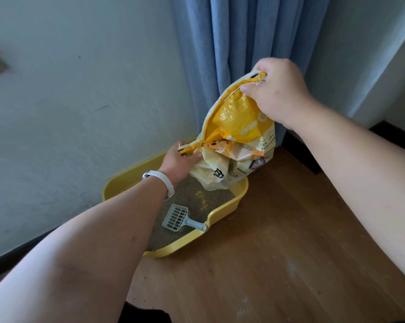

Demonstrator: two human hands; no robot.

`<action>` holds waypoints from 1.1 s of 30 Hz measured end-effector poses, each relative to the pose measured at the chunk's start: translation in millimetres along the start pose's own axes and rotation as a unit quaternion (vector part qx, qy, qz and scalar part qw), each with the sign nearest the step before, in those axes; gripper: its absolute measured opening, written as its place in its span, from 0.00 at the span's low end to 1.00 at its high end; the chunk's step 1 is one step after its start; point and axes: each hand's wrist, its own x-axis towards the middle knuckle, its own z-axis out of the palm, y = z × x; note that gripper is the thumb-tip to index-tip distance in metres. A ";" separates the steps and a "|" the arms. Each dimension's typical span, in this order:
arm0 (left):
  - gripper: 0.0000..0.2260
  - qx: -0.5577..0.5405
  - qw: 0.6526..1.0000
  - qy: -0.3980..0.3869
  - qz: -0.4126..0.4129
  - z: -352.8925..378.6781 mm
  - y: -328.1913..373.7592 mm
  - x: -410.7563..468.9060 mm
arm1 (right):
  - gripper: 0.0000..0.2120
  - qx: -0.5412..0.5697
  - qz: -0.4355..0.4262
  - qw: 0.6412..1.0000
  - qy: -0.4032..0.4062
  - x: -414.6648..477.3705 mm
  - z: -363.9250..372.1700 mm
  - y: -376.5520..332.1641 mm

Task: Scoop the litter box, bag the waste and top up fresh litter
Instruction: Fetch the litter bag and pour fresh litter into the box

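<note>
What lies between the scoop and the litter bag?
In the head view, only grey litter with a thin trail of yellow granules lies between the scoop and the litter bag.

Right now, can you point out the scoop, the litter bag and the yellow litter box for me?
scoop (175, 217): head view, on its slotted blade.
litter bag (238, 117): head view, on its orange upper panel.
litter box (227, 207): head view, on its right-hand wall.

far corner of litter box (224, 209) behind bag (241, 117), bag print unreadable
</note>
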 end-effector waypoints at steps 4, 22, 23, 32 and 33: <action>0.09 -0.006 1.000 0.003 -0.016 -4.7 -7.6 3.2 | 0.09 0.001 -0.003 1.000 -0.006 1.8 9.6 -2.0; 0.10 -0.048 0.997 0.011 -0.055 -6.7 -22.7 12.3 | 0.11 0.002 0.004 1.000 0.009 8.3 20.6 -7.9; 0.10 -0.053 0.997 0.013 -0.053 -6.8 -22.8 12.0 | 0.11 0.005 0.008 1.000 0.011 8.3 19.6 -8.5; 0.07 -0.077 0.996 0.032 -0.029 -5.6 -18.2 11.0 | 0.10 0.020 0.013 0.999 0.030 4.9 14.8 -18.4; 0.07 -0.080 0.996 0.033 -0.028 -6.0 -18.3 11.0 | 0.10 0.019 0.010 0.999 0.030 3.8 15.2 -19.8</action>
